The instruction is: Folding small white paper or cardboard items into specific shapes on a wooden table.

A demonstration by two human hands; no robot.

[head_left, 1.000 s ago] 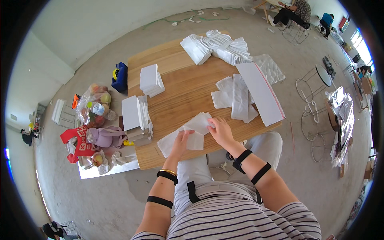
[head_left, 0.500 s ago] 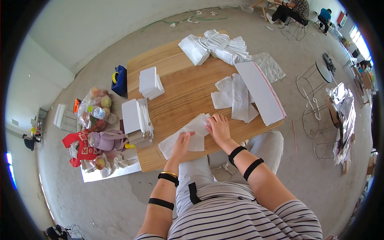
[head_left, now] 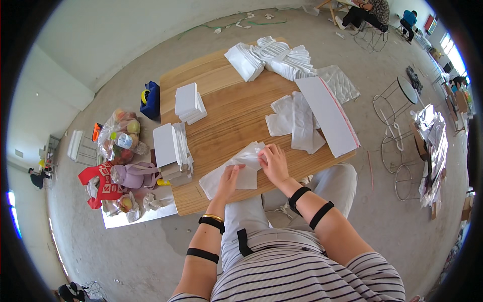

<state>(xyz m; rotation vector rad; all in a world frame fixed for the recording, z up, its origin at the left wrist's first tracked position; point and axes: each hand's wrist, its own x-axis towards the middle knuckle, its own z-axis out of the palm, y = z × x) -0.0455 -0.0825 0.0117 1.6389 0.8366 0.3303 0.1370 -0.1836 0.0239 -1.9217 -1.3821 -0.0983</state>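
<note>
On the near edge of the wooden table [head_left: 224,110] lies a flat white translucent plastic bag [head_left: 246,178], slanting between my hands. My left hand [head_left: 227,182] rests on its left part, fingers stretched out and thumb apart. At the bag's upper right end, my right hand [head_left: 273,162] has its fingers bent in a pinch on the film, which is slightly raised there. The fingertips partly cover the pinched edge. More white plastic bags [head_left: 302,121] lie loosely just beyond my right hand, beside a long white box [head_left: 329,116].
Stacks of white cards [head_left: 171,146] and white boxes [head_left: 188,100] stand along the table's left side. Bundled white bags [head_left: 271,55] lie at the far edge. Left of the table are a purple bag [head_left: 133,176], a red bag [head_left: 103,183] and bagged fruit [head_left: 123,131]. Wire stools [head_left: 387,108] stand right.
My right hand has shifted slightly left, its fingers now more bent, lifting the bag's end a little. My left hand has hardly moved.
</note>
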